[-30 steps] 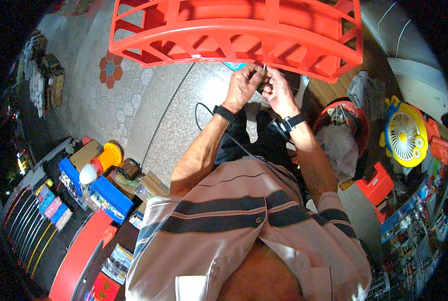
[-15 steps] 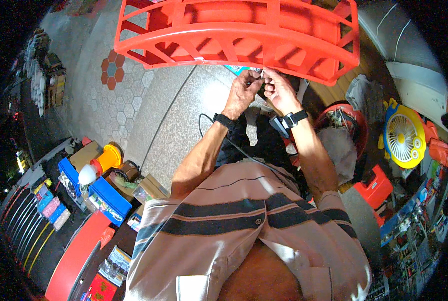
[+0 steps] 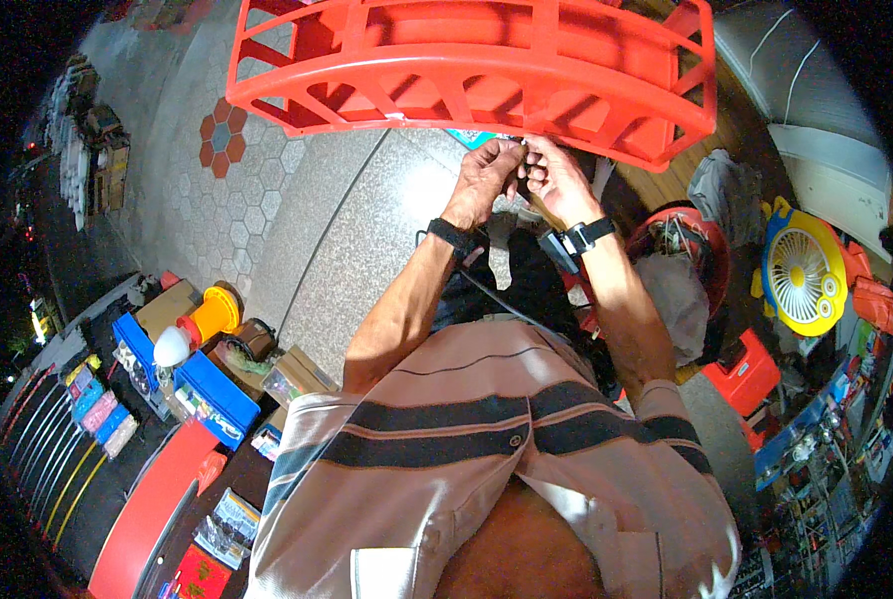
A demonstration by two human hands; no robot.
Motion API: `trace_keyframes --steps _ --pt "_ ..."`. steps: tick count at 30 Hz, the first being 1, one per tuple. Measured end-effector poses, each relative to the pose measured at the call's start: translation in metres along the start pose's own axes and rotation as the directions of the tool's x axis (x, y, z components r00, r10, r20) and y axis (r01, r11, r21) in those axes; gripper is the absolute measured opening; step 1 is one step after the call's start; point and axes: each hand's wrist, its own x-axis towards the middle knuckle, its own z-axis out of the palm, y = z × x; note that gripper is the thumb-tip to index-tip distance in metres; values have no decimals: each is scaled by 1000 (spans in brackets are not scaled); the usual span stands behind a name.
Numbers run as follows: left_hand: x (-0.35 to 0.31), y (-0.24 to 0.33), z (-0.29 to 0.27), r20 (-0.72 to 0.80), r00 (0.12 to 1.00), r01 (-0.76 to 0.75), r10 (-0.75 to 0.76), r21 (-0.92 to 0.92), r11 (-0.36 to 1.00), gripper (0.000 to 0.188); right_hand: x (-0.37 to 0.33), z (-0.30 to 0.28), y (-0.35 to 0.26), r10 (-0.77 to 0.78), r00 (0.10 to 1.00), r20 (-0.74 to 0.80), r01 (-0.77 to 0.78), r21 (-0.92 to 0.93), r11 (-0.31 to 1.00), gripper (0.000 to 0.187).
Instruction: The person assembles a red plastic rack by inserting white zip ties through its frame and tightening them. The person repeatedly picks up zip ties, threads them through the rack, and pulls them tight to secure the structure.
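Both my hands meet just under the near lower edge of a red plastic rack [image 3: 446, 75] with slatted openings. My left hand [image 3: 488, 178] has its thumb and fingers pinched together. Beside it, my right hand [image 3: 558, 182] is curled, its thumb and forefinger pressed together. A small pale bit shows between the fingertips, too small to name. A strip of a teal printed sheet or packet [image 3: 469, 138] peeks out behind the left fingers. Each wrist wears a black strap, and a dark cable [image 3: 506, 307] runs from near the left wrist to my shirt.
At right stand a red basin [image 3: 714, 250] with a plastic bag and a yellow and blue fan [image 3: 804, 275]. A red plastic stool [image 3: 746, 369] sits below them. At left are blue bins [image 3: 217, 399], a yellow spool-like thing [image 3: 217, 311] and a red-topped counter [image 3: 167, 494].
My left hand has turned slightly, its thumb now lying straighter toward the right hand. The cable by the left wrist has shifted. The right hand stays almost in place.
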Motion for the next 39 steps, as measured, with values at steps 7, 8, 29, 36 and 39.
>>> trace_keyframes --steps 7,8,29,36,39 --pt "0 1 3 26 999 -30 30 -27 999 13 1 -1 3 -16 1000 9 15 17 1000 16" --pt "-2 2 4 16 999 -35 35 -28 999 13 1 -2 4 -26 999 25 26 10 1000 16" --pt "-10 -5 1 28 989 -145 143 94 985 15 -13 -7 8 -51 981 188 39 64 997 8" --pt "-9 -8 2 26 988 -153 152 65 986 15 -11 -7 8 -82 980 181 75 46 996 8" --pt "-9 -9 1 41 989 -145 142 73 987 14 -14 -3 8 -107 980 167 104 26 994 8"
